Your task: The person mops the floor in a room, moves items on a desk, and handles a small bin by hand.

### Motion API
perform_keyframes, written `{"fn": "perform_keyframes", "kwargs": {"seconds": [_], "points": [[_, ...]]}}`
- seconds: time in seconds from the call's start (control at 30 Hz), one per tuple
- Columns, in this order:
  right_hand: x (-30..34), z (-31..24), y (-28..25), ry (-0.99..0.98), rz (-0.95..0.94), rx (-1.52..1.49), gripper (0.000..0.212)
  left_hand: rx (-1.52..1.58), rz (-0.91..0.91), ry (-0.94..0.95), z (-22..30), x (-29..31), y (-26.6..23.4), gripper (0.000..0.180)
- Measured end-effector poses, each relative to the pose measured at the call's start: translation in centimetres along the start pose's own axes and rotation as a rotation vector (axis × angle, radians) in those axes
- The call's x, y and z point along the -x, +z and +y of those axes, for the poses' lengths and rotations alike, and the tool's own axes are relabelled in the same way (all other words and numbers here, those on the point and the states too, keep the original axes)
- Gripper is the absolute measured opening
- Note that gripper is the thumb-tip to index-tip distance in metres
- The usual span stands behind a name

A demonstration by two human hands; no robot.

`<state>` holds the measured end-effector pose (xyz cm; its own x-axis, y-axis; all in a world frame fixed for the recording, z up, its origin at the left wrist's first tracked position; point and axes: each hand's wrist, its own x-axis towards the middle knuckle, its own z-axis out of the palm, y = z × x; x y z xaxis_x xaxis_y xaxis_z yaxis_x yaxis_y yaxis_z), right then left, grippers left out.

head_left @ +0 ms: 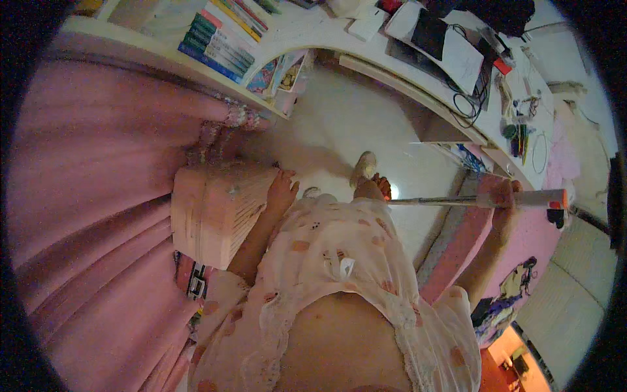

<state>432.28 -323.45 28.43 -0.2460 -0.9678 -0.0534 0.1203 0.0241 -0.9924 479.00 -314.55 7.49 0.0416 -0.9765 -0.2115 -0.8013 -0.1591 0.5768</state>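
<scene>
My right hand (501, 195) is closed around a long metal pole (431, 201), at its thick white grip with an orange end. The pole lies sideways in view, its far end reaching toward my feet, where its tip cannot be made out. My left hand (282, 191) rests at the edge of a pale pink ribbed suitcase (219, 206), fingers loosely stretched out. Whether it presses on the suitcase is hard to tell. Below my patterned dress (339, 245) one foot in a light slipper (364, 166) shows on the pale floor.
A curved white desk (313, 26) runs along the far side, with books (219, 46), papers (450, 49), cables and pens on it. Pink curtains (98, 163) hang on the left. Beside my right arm stands a pink-covered bed (460, 251) with dark cloth on it.
</scene>
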Motion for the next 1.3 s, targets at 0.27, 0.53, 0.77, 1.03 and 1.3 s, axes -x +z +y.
{"fn": "perform_keyframes", "kwargs": {"seconds": [0.27, 0.53, 0.77, 1.03, 1.3], "points": [[12.3, -11.3, 8.3, -0.281, -0.124, -0.192, 0.012, 0.272, -0.324, 0.147, -5.0, 4.6, 2.1, 0.027], [13.1, -17.3, 7.3, -0.563, 0.565, -0.102, 0.017, 0.353, -0.406, 0.295, 1.4, 5.3, 2.8, 0.023], [15.1, 0.5, -6.0, -0.060, 0.173, -0.756, 0.022, 0.841, -0.670, 0.055, 5.1, 6.4, 10.9, 0.025], [32.0, 7.0, 1.9, 0.720, 0.074, -0.036, 0.038, 1.681, -0.624, -1.221, 15.9, 7.2, 17.6, 0.039], [31.7, 10.8, -2.3, 1.429, -0.301, 0.019, 0.042, 1.272, -0.498, -1.044, 11.8, 8.8, 27.2, 0.019]]}}
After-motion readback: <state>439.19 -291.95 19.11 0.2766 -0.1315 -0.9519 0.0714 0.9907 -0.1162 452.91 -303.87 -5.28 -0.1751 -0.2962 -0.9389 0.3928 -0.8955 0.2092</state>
